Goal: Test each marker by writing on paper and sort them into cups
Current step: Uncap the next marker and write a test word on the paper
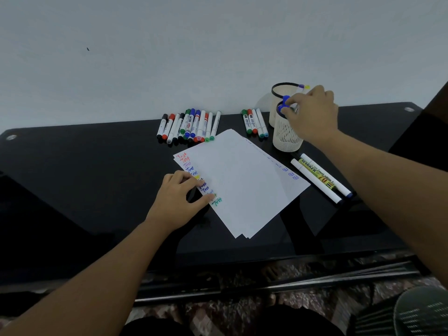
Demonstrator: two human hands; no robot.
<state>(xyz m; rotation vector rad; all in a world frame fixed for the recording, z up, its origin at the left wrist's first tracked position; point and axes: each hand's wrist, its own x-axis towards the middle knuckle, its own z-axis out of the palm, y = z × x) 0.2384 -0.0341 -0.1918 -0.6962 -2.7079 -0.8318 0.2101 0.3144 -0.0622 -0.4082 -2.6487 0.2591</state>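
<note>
**Right hand at the near cup, left hand steadying the paper**

Head view: your right hand [312, 115] is over the near cup [287, 138], a pale mesh cup at the far right of the black table [97, 190]. Its fingertips are curled in a pinch on a blue-capped marker [284, 105] at the cup's mouth; only the blue top shows, and the rest of the marker is hidden by the cup and your fingers. Just behind stands the far cup [282, 93], with purple and yellow marker tips showing at its rim; your hand covers its right side.

Your left hand [180, 197] lies on the left edge of the paper stack [242, 180], fingers spread and fairly straight, pressing on the sheets without gripping. It covers part of the column of coloured "Test" words written down that edge.

A large group of markers [189, 127] lies beyond the paper, and a smaller group of four [254, 123] lies between it and the cups. Three more markers [320, 178] lie to the right of the paper, near the cup; your right forearm crosses just beside them. The blue writing on the lower sheets' right edge is too small to read.
</note>
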